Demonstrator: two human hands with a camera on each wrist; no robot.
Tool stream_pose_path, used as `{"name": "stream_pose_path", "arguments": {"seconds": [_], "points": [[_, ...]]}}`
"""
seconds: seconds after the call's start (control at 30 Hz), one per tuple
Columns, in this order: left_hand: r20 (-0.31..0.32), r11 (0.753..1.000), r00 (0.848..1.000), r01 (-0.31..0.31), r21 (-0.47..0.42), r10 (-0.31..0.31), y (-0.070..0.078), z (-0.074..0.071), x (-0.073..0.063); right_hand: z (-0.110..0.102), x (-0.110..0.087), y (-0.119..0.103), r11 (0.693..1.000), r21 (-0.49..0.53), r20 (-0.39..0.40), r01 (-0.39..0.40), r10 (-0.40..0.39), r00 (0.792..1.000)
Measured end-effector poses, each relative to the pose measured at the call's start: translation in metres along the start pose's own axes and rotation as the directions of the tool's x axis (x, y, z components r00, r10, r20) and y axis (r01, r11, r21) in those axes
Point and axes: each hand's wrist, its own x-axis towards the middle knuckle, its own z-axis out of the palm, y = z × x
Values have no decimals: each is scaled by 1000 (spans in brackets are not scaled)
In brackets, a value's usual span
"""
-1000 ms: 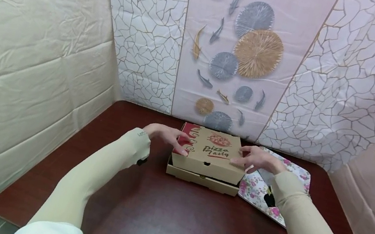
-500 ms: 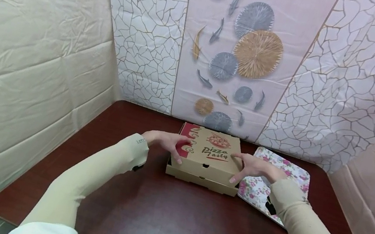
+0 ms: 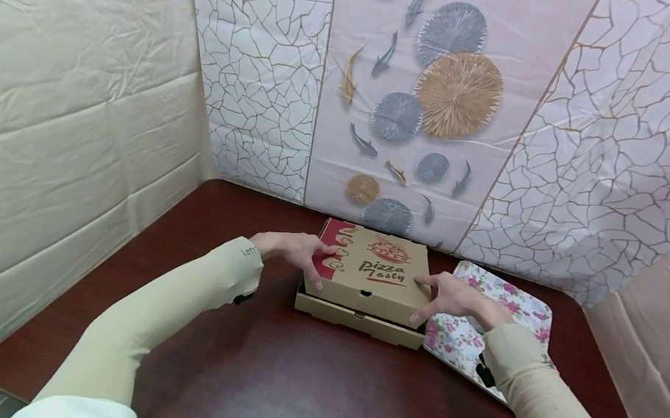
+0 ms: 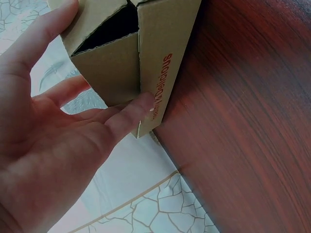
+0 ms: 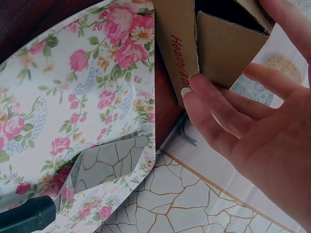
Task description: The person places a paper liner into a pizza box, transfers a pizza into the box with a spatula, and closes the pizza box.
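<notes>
A brown cardboard pizza box (image 3: 373,283) with a red strip and printed lid lies at the back of the table. A dark gap runs along its front between lid and base. My left hand (image 3: 295,253) grips the lid's left front corner; in the left wrist view its thumb is up at the front edge and its fingers (image 4: 127,115) lie along the side flap. At the opposite corner, my right hand (image 3: 452,298) holds the lid, thumb at the front face. Its fingertips (image 5: 206,92) touch the side flap in the right wrist view.
A white floral tray (image 3: 459,343) lies right of the box, partly under the right forearm. On it is a server with a shiny flat blade (image 5: 109,162) and dark handle (image 5: 26,214). The dark red wooden table (image 3: 302,397) meets draped cloth walls behind and at both sides.
Both hands have shifted from the lid's top edges to its front corners, thumbs now lower on the front. In the last half second the lid's front has risen slightly, widening the dark gap.
</notes>
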Motion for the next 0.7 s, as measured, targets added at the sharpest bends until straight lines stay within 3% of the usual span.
{"name": "stream_pose_path", "arguments": {"seconds": [0.23, 0.7], "points": [[-21, 1000, 1000, 7, 9, -7, -2, 2, 2, 2, -2, -1, 999, 42, -21, -18, 19, 1000], [-14, 989, 1000, 5, 150, -3, 2, 5, 4, 7, 0, -1, 997, 5, -13, -75, 75, 997]]}}
